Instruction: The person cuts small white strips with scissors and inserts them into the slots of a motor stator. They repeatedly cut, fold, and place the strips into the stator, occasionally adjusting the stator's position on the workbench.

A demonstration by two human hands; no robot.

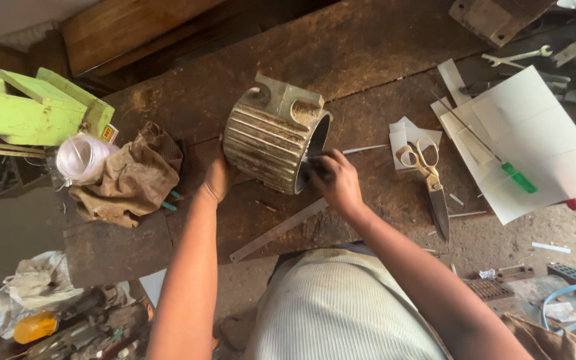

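Left hand (217,179) braces the ribbed motor housing (271,140).
Right hand (335,180) grips a thin strip (363,149) at its open end; scissors (428,175) lie nearby.

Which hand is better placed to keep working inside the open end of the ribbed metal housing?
Right. The right hand is already at the housing's open end, fingers at the rim, while the left hand braces the closed side.

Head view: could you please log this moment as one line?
left hand: steadies finned motor housing | right hand: at housing's open end | scissors: on bench
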